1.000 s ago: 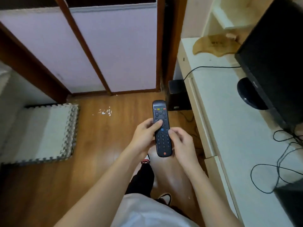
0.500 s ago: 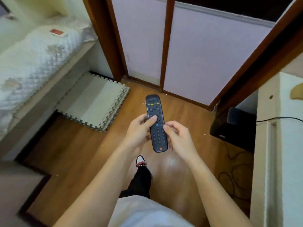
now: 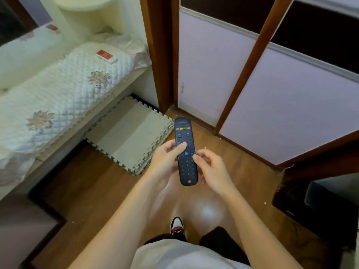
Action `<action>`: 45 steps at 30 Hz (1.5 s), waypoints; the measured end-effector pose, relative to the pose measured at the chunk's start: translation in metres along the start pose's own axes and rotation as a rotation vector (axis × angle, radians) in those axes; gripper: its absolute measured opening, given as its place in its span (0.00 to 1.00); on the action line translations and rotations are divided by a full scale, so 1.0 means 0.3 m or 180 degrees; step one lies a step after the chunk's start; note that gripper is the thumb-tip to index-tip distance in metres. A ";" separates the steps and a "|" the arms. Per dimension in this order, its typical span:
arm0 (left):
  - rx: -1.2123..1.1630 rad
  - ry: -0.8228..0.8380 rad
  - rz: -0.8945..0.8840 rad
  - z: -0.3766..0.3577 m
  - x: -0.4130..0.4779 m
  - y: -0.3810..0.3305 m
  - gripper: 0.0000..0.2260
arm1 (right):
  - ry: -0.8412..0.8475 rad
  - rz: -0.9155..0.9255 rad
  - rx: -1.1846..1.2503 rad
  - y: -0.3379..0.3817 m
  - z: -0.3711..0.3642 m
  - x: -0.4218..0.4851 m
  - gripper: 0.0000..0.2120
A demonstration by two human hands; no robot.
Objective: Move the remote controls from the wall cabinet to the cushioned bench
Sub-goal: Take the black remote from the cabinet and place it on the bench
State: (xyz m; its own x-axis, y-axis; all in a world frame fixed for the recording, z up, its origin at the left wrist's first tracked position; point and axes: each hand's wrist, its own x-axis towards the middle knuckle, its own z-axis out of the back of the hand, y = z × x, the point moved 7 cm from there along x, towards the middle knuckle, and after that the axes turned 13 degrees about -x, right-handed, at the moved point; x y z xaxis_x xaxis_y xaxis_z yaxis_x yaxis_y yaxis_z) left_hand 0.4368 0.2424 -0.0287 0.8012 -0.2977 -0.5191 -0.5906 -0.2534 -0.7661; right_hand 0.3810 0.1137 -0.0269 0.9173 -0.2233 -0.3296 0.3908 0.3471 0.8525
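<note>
Both hands grip my remote (image 3: 185, 152) over the floor (image 3: 97, 191): left hand (image 3: 167, 160) with thumb across its buttons, right hand (image 3: 211, 167) fingertips against its edge; bench (image 3: 58, 90) sits left.

- The remote control (image 3: 185, 152) is a long, slim black handset with rounded ends. It carries a row of small coloured buttons near its far end, a blue button at mid-length, rows of dark keys, and an orange-red button at its near end.
- It is held in the air, buttons up, lengthwise away from the person, above the wooden floor, well apart from the counter.
- The counter (image 3: 64, 90), at the left, carries a white quilted cushion with flower patterns; a small white remote with a red face (image 3: 106, 55) lies near the cushion's far end.
</note>
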 end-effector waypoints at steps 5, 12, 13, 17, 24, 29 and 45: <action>-0.0201 -0.0232 0.0100 0.034 0.148 -0.056 0.06 | 0.0213 0.0006 -0.0015 0.044 -0.016 0.184 0.06; -0.0379 -0.0343 0.0024 -0.011 0.418 -0.171 0.07 | 0.0443 0.0140 -0.0048 0.087 0.027 0.518 0.06; -0.0404 -0.0385 -0.0029 -0.024 0.465 -0.196 0.07 | 0.0488 0.0188 -0.0095 0.101 0.042 0.577 0.06; -0.0573 -0.0590 -0.0130 -0.104 0.654 -0.297 0.08 | 0.0644 0.0327 -0.0206 0.164 0.128 0.823 0.05; -0.0491 -0.1016 -0.0526 -0.224 0.912 -0.498 0.08 | 0.1111 0.0499 -0.0472 0.296 0.247 1.201 0.07; -0.0461 -0.1421 -0.0729 -0.159 0.962 -0.606 0.08 | 0.1541 0.0582 -0.0379 0.377 0.174 1.331 0.07; -0.1383 -0.2237 -0.0848 0.344 1.105 -0.802 0.08 | 0.2274 0.0668 -0.0775 0.629 -0.336 1.634 0.05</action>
State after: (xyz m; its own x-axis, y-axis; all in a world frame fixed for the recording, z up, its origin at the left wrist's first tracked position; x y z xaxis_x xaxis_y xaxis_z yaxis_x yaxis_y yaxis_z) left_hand 0.8544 0.2995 -0.0556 0.7072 0.4229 -0.5666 -0.2445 -0.6056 -0.7573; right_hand 0.9119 0.1615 -0.0684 0.7681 0.4808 -0.4229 0.1336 0.5255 0.8402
